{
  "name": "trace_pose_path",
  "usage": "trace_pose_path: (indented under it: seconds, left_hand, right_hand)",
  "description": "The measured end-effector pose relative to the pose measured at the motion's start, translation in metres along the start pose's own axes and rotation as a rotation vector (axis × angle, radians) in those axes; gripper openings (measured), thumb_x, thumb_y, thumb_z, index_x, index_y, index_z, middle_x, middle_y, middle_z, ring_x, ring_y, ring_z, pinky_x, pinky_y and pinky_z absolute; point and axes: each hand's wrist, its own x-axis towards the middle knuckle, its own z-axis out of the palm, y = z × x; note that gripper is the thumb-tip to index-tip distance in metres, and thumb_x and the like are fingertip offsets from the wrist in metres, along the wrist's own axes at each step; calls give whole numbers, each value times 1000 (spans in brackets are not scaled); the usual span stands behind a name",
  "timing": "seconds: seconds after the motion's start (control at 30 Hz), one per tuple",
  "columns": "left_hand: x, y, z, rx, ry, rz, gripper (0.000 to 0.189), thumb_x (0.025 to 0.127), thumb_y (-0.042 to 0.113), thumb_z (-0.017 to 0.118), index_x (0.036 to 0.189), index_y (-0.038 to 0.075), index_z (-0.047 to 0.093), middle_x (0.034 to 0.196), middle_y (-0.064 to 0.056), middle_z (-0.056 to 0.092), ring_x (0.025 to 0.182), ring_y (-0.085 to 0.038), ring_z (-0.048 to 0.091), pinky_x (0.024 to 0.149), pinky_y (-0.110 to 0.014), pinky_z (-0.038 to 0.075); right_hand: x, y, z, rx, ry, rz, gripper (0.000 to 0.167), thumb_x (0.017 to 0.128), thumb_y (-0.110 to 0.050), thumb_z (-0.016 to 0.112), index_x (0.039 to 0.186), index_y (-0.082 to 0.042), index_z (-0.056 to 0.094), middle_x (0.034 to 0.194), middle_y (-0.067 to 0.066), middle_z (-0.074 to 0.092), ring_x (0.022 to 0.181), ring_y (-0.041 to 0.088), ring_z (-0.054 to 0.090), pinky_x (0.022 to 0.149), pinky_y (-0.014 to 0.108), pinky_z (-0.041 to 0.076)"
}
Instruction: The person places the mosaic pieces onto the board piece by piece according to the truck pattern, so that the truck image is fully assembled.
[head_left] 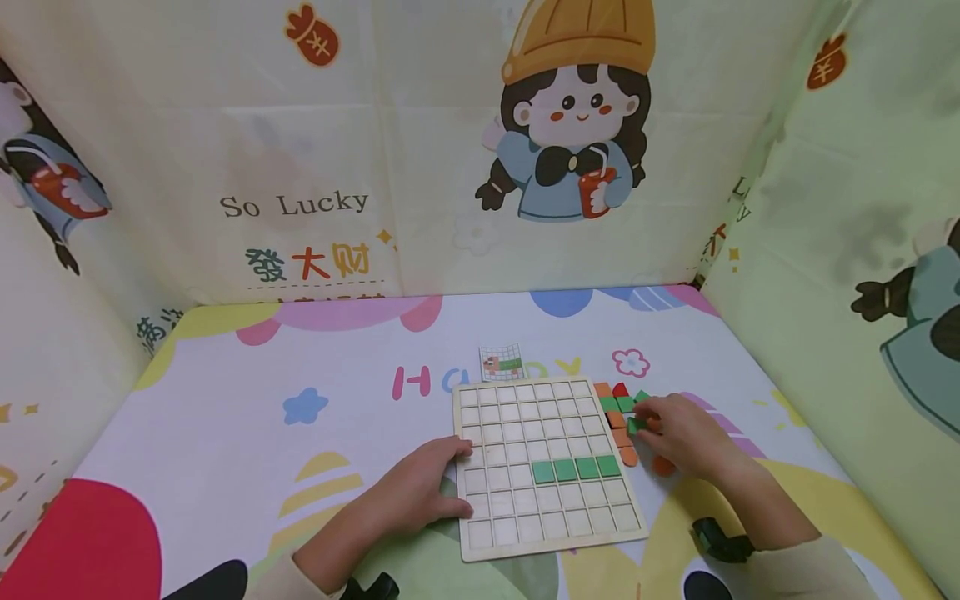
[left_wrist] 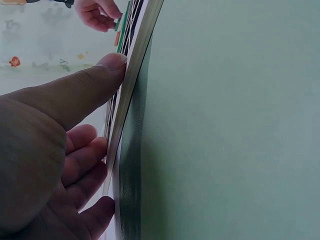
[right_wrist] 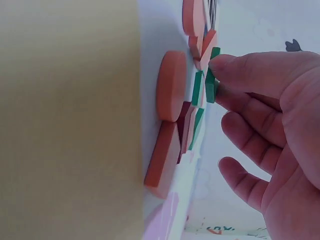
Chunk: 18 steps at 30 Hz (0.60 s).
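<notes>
A pale wooden grid board (head_left: pixel 495 481) lies on the table, with several green square tiles (head_left: pixel 565 471) in a row toward its right side. At the board's left edge rests my left hand (head_left: pixel 420 487); its thumb and fingertips touch the rim in the left wrist view. My right hand (head_left: pixel 686 435) is just past the board's right edge, above loose pieces. Between thumb and forefinger it pinches a green tile (right_wrist: pixel 213 77), seen edge-on in the right wrist view. Below that tile lie an orange round piece (right_wrist: pixel 171 87) and another orange piece (right_wrist: pixel 163 160).
A small picture card (head_left: pixel 502 364) with a coloured grid pattern lies behind the board. Orange, green and red pieces (head_left: pixel 619 419) cluster along the board's right edge. Printed cloth walls (head_left: pixel 427 167) stand behind and on both sides of the patterned table cover (head_left: pixel 225 467).
</notes>
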Motion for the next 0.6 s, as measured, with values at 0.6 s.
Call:
trace_pose_path:
  seconds: [0.6]
  left_hand:
    - [0, -1, 1, 7, 6, 4, 69, 80, 28, 86, 135, 2, 54, 133, -7, 57, 127, -27, 50, 107, -45, 42]
  right_hand:
    - [1, -30, 3, 35, 1, -72, 27, 84, -15, 81, 109, -9, 72, 99, 0, 64, 93, 22, 55, 81, 41, 55]
